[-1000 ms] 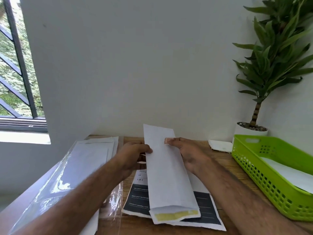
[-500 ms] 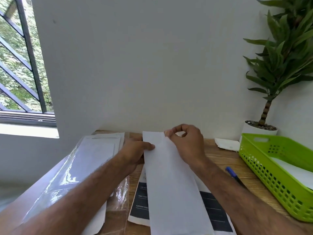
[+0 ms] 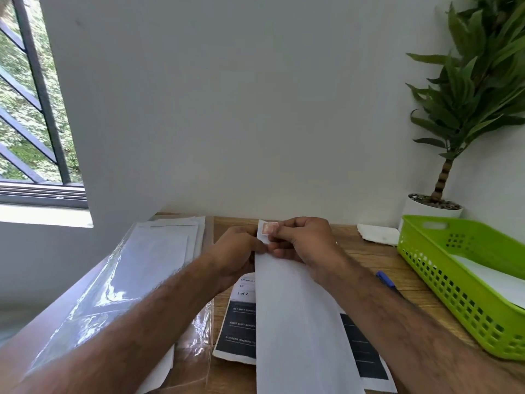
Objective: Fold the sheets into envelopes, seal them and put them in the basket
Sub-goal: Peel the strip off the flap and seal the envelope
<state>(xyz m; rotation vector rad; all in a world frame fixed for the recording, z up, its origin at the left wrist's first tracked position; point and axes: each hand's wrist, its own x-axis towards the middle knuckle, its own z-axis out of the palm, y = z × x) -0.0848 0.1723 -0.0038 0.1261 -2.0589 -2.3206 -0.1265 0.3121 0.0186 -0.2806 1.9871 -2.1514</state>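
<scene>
the envelope point(image 3: 298, 322) lies lengthwise over a printed sheet point(image 3: 241, 331) on the table point(image 3: 369, 260); thin, light and floppy, it is best held at its far end. both the left hand point(image 3: 238, 251) and right hand point(image 3: 306, 245) pinch it there with curled fingers, closer together than before, a pinkish patch point(image 3: 268, 229) now showing.

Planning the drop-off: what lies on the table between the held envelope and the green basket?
Head view: a blue pen lies on the table between the envelope and the green basket, partly behind the right forearm.
</scene>
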